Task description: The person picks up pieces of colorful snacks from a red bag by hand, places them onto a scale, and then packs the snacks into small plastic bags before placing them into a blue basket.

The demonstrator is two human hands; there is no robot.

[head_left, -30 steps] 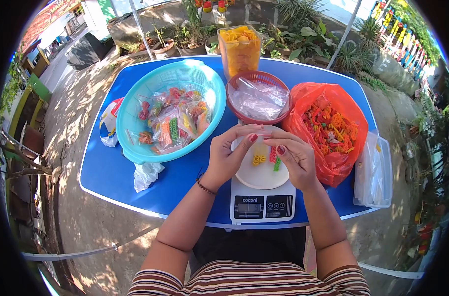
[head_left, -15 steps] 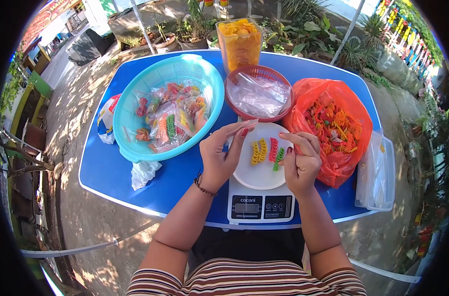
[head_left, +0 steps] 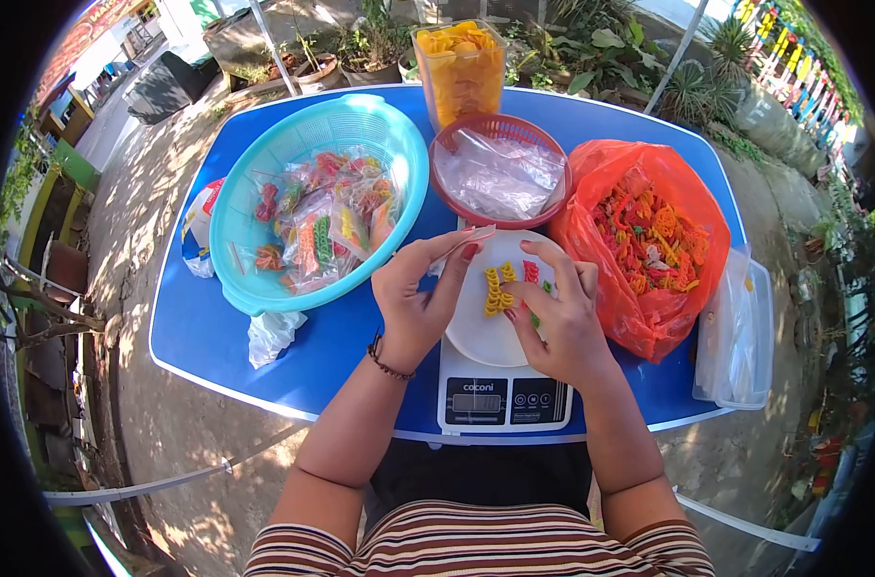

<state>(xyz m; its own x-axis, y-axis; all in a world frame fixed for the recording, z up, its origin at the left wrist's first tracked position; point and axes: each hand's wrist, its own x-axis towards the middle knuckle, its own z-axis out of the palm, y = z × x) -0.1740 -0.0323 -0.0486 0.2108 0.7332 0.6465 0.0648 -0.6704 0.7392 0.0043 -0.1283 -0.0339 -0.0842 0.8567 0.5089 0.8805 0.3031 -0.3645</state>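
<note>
My left hand (head_left: 413, 288) pinches a small clear plastic bag (head_left: 478, 235) between thumb and fingers, over the left side of the plate. On the white round plate (head_left: 476, 341) of a kitchen scale (head_left: 506, 403) lie twisted, ladder-like snack pieces: yellow pieces (head_left: 494, 290), a red piece (head_left: 531, 272) and a green piece partly hidden by my fingers. My right hand (head_left: 564, 317) is over the plate, thumb and fingers apart, its fingertips right beside the yellow pieces. The scale's front panel carries a display and buttons.
A turquoise basket (head_left: 235, 207) of filled snack bags stands left. A red basket (head_left: 447, 197) of clear bags and a tub of orange chips (head_left: 459, 72) are behind the scale. At right are an orange bag (head_left: 639, 322) of loose snacks and a plastic box (head_left: 760, 337).
My right hand has moved left across the plate from the green piece to the yellow pieces, its fingers spreading. My left hand still holds the plastic bag. The view has shifted slightly.
</note>
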